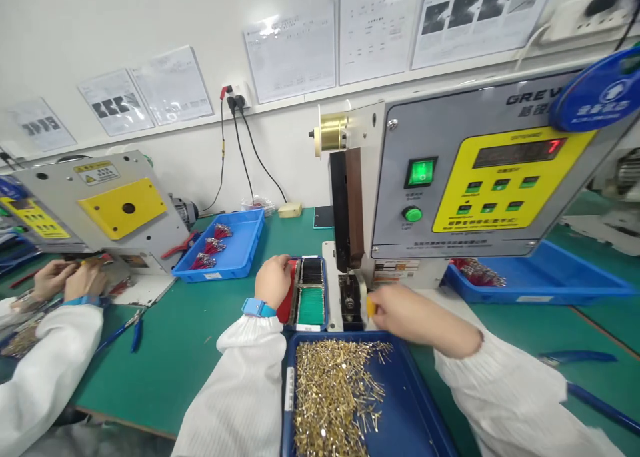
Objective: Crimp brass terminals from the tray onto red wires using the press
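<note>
Red strands [286, 305] at the divided tray's [326, 302] left are seemingly being picked by the left hand [273, 281]; the right hand [400, 309] is placed beside the machine [405, 133]. Neither grip's contents can be told; careful separation seems needed.
</note>
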A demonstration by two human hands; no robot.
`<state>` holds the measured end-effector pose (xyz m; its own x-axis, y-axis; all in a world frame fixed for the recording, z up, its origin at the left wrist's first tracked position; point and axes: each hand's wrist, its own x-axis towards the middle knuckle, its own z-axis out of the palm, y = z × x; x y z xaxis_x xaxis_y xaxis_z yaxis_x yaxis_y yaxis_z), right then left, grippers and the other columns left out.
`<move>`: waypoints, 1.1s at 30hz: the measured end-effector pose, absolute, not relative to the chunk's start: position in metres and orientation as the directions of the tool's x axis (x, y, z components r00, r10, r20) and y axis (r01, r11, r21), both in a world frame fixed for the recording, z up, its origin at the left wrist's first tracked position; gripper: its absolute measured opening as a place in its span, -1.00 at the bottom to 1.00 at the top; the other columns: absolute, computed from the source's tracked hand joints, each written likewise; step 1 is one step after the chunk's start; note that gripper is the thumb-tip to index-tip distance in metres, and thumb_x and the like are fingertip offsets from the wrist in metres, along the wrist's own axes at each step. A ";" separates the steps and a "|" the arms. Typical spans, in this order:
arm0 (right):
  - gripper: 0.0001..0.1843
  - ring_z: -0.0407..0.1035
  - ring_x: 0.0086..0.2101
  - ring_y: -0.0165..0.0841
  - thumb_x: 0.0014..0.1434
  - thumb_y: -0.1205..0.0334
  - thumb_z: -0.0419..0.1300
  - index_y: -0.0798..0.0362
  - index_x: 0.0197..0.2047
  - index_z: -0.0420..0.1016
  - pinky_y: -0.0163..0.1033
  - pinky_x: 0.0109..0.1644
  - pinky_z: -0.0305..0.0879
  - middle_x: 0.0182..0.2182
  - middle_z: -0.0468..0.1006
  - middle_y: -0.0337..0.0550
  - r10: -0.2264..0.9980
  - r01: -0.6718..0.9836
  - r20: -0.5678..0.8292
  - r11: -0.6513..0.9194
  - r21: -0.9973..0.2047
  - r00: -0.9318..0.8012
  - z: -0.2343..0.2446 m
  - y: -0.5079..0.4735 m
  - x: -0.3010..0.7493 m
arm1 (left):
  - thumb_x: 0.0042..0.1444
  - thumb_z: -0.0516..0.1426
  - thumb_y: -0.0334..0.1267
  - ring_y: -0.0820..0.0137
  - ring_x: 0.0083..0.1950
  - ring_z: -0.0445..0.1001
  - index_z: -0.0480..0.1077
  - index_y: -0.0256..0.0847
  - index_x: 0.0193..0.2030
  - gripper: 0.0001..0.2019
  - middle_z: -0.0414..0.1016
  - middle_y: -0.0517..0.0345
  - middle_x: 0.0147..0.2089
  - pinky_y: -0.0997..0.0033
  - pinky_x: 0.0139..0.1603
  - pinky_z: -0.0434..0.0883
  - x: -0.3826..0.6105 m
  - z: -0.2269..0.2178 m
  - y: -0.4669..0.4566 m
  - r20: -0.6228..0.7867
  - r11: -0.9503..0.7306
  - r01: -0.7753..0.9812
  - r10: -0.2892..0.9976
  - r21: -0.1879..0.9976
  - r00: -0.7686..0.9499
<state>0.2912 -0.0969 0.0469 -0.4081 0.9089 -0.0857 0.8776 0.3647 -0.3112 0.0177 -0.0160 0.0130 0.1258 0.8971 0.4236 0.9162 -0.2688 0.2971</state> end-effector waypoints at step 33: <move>-0.88 0.24 -0.54 -0.46 -0.10 0.38 0.34 0.07 -0.47 0.46 -0.34 -0.51 -0.06 -0.56 0.41 -0.28 0.789 0.786 -0.251 0.413 -0.460 -0.561 0.041 -0.122 0.250 | 0.16 0.01 -0.46 0.28 -0.24 0.41 0.48 -0.24 -0.32 -0.78 0.48 0.00 -0.32 0.32 -0.20 0.31 0.013 -0.003 -0.008 0.365 -0.238 0.945 0.920 0.224 0.145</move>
